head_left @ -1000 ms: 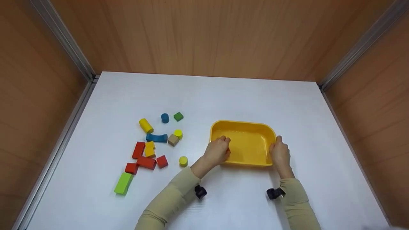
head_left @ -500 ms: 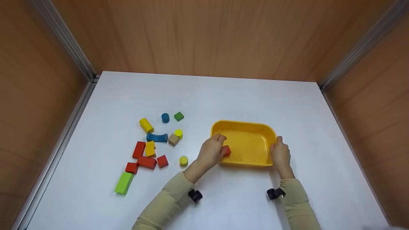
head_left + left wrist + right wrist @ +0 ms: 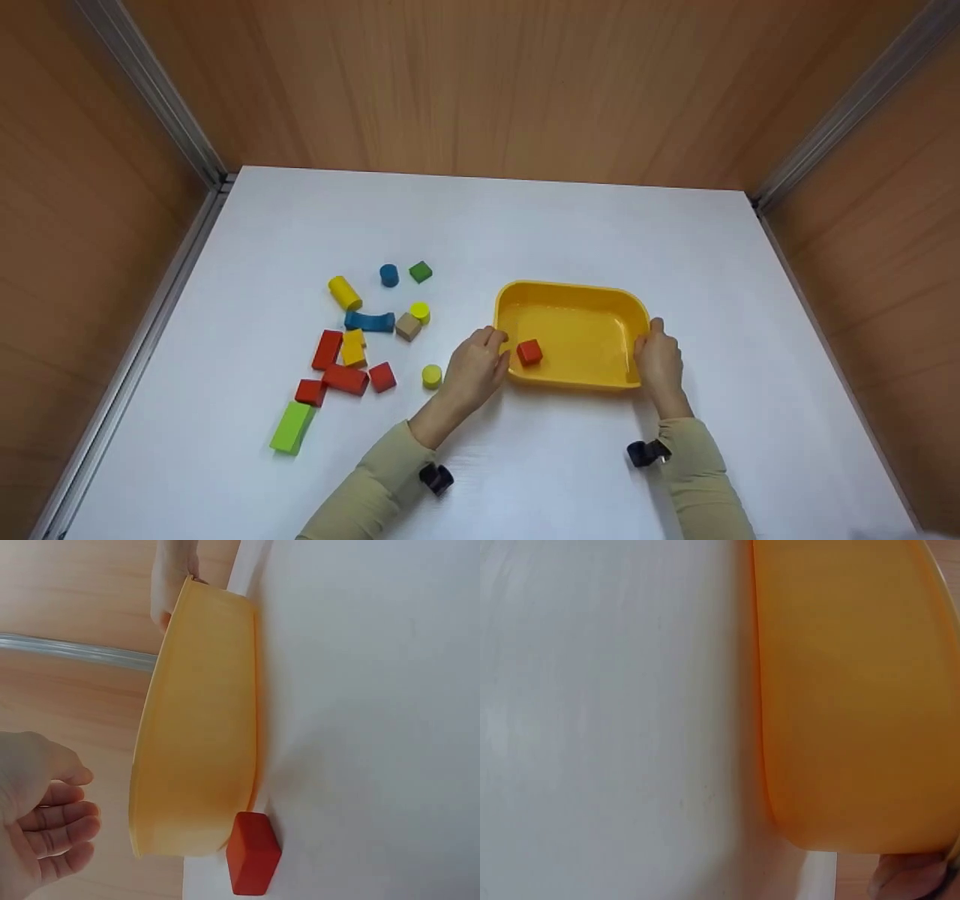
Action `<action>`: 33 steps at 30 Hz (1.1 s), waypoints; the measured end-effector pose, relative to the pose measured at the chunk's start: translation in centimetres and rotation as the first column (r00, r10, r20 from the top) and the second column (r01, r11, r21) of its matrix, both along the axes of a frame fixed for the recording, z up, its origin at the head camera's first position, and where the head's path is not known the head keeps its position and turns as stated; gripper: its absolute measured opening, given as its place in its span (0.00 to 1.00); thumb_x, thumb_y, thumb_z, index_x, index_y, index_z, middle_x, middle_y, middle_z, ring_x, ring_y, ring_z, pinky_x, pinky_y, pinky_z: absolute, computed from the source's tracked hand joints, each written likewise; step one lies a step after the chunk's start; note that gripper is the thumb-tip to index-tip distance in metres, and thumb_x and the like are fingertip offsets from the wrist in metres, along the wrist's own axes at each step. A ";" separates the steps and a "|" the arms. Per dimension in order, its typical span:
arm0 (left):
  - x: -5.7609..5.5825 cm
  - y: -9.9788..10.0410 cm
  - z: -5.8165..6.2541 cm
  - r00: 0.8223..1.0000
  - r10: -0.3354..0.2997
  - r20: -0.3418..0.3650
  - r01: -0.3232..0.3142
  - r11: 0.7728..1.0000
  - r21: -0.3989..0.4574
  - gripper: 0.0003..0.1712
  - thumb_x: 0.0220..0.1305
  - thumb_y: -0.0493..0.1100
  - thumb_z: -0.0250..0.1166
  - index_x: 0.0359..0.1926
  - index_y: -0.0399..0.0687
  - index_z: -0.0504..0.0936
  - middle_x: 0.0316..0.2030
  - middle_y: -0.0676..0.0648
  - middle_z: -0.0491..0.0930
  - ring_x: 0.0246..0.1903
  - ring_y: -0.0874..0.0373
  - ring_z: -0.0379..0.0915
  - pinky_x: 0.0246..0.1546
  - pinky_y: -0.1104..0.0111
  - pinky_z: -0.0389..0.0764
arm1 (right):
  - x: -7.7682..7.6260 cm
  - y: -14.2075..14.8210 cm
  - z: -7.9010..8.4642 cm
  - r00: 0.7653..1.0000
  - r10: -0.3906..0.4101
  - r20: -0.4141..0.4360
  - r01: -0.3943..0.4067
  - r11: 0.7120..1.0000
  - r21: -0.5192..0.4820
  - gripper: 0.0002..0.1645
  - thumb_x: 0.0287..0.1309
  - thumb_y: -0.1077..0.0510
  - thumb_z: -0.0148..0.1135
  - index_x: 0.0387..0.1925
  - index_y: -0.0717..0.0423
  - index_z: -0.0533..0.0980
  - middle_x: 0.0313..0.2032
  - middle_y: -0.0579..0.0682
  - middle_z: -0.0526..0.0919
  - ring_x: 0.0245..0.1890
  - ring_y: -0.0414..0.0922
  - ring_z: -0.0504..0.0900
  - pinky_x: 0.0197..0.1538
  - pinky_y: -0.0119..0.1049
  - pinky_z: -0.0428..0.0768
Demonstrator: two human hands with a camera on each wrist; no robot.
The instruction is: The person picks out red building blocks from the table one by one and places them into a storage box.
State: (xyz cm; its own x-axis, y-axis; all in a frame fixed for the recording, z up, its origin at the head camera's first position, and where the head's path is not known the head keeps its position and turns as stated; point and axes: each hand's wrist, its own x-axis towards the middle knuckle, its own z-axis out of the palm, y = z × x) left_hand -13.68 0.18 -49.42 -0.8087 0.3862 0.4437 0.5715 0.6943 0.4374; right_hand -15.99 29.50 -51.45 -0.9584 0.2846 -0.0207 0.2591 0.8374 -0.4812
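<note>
A yellow tray (image 3: 585,337) sits on the white table, with one red cube (image 3: 529,352) inside near its left end. My right hand (image 3: 660,364) grips the tray's right rim; in the right wrist view only part of its fingers shows below the tray wall (image 3: 855,712). Just outside the left rim is my left hand (image 3: 474,369), its fingers loosely bent and holding nothing. The left wrist view shows this hand (image 3: 45,814) beside the tray (image 3: 199,720). A red block (image 3: 253,853) stands on the table by the tray's corner there; my left hand seems to cover that spot in the head view.
Several coloured blocks lie left of the tray, among them a blue arch (image 3: 369,322), a red block (image 3: 346,379), a light green block (image 3: 292,428) and a yellow cylinder (image 3: 345,293). A yellow-green disc (image 3: 431,376) is closest to my left hand. Wooden walls (image 3: 480,90) enclose the table.
My left hand let go of the red cube inside the tray and drew back leftward over the rim. My right hand stayed on the right rim, and the tray barely moved.
</note>
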 end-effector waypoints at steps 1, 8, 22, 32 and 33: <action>0.1 -0.2 -0.2 1.000 0.004 0.001 -0.004 1.000 0.000 0.10 0.52 0.37 0.63 0.37 0.38 0.75 0.30 0.46 0.74 0.30 0.57 0.71 0.34 0.70 0.75 | 0.0 0.0 0.0 1.000 0.000 -0.003 0.000 1.000 0.000 0.12 0.59 0.63 0.43 0.43 0.67 0.62 0.22 0.59 0.73 0.17 0.48 0.70 0.17 0.37 0.68; 0.9 -1.2 -1.1 0.997 0.043 0.070 -0.042 0.999 -0.015 0.11 0.53 0.39 0.62 0.38 0.40 0.75 0.31 0.47 0.73 0.31 0.57 0.70 0.34 0.69 0.75 | 0.0 0.1 -0.1 0.999 0.006 -0.034 -0.006 1.000 0.011 0.11 0.58 0.64 0.44 0.42 0.67 0.62 0.21 0.60 0.72 0.16 0.49 0.70 0.17 0.38 0.68; 1.6 -1.4 -2.8 0.961 0.093 0.262 -0.049 0.984 -0.171 0.22 0.49 0.44 0.66 0.44 0.39 0.72 0.34 0.47 0.69 0.32 0.56 0.65 0.31 0.67 0.71 | 0.1 0.0 -0.2 1.000 -0.003 -0.027 0.003 1.000 0.010 0.11 0.58 0.63 0.44 0.42 0.67 0.63 0.22 0.60 0.73 0.17 0.48 0.70 0.17 0.37 0.68; 1.7 -1.1 -3.3 0.929 0.156 0.335 -0.043 0.946 -0.321 0.34 0.46 0.48 0.69 0.52 0.38 0.68 0.46 0.42 0.69 0.43 0.51 0.66 0.40 0.61 0.72 | 0.0 -0.1 -0.1 1.000 -0.010 -0.015 0.010 1.000 -0.001 0.12 0.59 0.64 0.44 0.43 0.67 0.63 0.23 0.60 0.74 0.18 0.48 0.71 0.18 0.38 0.69; 1.7 -1.1 -3.4 0.929 0.156 0.337 -0.040 0.944 -0.327 0.34 0.46 0.48 0.69 0.52 0.38 0.68 0.46 0.42 0.68 0.43 0.51 0.66 0.40 0.61 0.72 | 0.0 -0.1 -0.1 1.000 -0.009 -0.015 0.009 1.000 -0.001 0.12 0.59 0.64 0.44 0.43 0.67 0.63 0.23 0.60 0.74 0.18 0.48 0.71 0.18 0.38 0.69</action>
State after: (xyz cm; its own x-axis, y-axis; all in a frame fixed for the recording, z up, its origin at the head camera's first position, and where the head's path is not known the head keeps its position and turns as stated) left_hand -12.00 -0.90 -52.83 -0.9302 0.3669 -0.0066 0.3412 0.8716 0.3520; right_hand -16.00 29.44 -51.54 -0.9559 0.2935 -0.0066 0.2596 0.8345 -0.4861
